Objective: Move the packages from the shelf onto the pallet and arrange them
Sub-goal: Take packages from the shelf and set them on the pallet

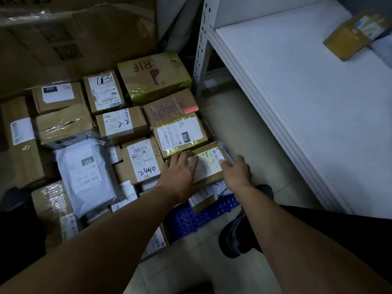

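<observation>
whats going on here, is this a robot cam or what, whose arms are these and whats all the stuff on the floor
There is no robot here. One wide-angle camera sits on a person's head and looks down, so the two bare arms are theirs. The left hand lies flat on a small labelled box. The right hand is at that box's right edge, and it is unclear whether it grips. The box sits among many cardboard parcels and a grey mailer bag piled on a blue pallet. To the right is a white shelf with one taped package on it.
</observation>
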